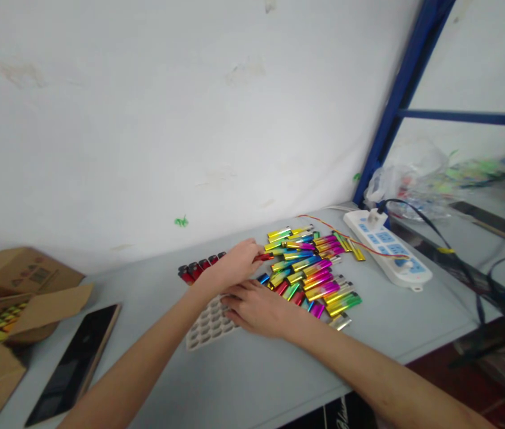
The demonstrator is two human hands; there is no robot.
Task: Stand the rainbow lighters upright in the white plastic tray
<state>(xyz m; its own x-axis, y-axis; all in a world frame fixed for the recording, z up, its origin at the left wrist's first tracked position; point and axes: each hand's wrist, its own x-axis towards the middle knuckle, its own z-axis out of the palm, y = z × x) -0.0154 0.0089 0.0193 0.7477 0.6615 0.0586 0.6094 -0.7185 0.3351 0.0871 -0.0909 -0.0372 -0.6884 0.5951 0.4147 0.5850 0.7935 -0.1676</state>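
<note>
My left hand [239, 262] reaches over the back of a white tray with round holes [210, 325], its fingers closed on a red lighter [263, 257]. Just in front of it, my right hand [254, 307] lies over the tray's right part, fingers bent; a blue-tipped lighter [263, 278] shows beside its fingertips, and whether it is held is hidden. Several red lighters with black tops [195, 269] stand in a row at the tray's back left. To the right of both hands lies a pile of shiny multicoloured lighters [319, 277] on the grey table [216, 381].
A white power strip [386, 247] with a plug and cables lies right of the pile. On the left are a dark phone [76, 363] and open cardboard boxes [50, 310] with lighters. Behind a blue frame [381, 125] at the right are plastic bags [406, 187] and another person's hand.
</note>
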